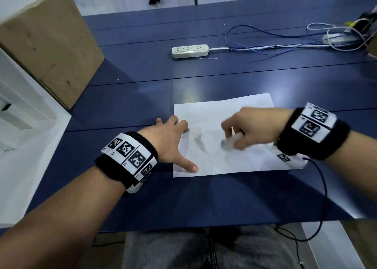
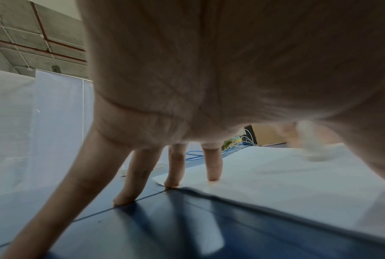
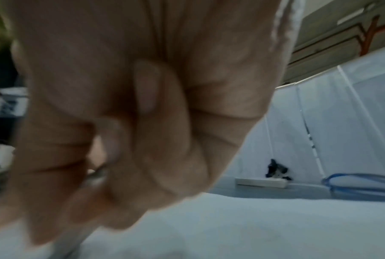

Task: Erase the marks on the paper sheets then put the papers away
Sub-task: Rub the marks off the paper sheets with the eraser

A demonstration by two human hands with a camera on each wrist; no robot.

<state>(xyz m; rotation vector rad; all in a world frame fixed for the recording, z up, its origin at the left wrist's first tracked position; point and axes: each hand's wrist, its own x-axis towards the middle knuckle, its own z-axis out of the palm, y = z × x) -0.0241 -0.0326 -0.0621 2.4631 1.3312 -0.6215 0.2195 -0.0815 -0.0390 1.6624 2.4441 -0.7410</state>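
A white paper sheet [image 1: 216,115] lies on the blue table [image 1: 142,97] in front of me. My left hand [image 1: 173,142] is spread flat, its thumb and fingertips pressing the sheet's left edge [image 2: 276,175]. My right hand [image 1: 244,130] is blurred with motion over the middle of the sheet, fingers curled round a small whitish eraser [image 1: 226,143] that touches the paper. A faint grey mark [image 1: 201,144] shows between the two hands. In the right wrist view the curled fingers [image 3: 147,122] fill the frame above the paper [image 3: 231,227].
A cardboard box [image 1: 47,44] stands at the far left. A white power strip [image 1: 189,51] and a tangle of blue and white cables [image 1: 285,42] lie at the back. A dark cord [image 1: 322,197] hangs from my right wrist over the table's near edge.
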